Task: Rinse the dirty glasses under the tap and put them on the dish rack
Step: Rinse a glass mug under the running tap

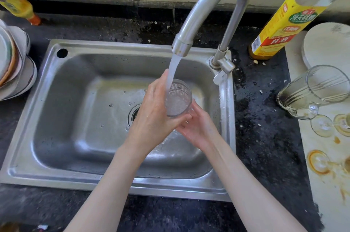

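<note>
Under the tap (pixel 206 8), glass (pixel 179 99) upright, mouth upward.

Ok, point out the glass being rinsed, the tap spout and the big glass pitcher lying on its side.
glass (pixel 179 101): head view, on its side wall, above the left hand's thumb.
tap spout (pixel 181 46): head view, on the collar at its outlet.
glass pitcher (pixel 310 89): head view, on its ribbed side wall.
</note>
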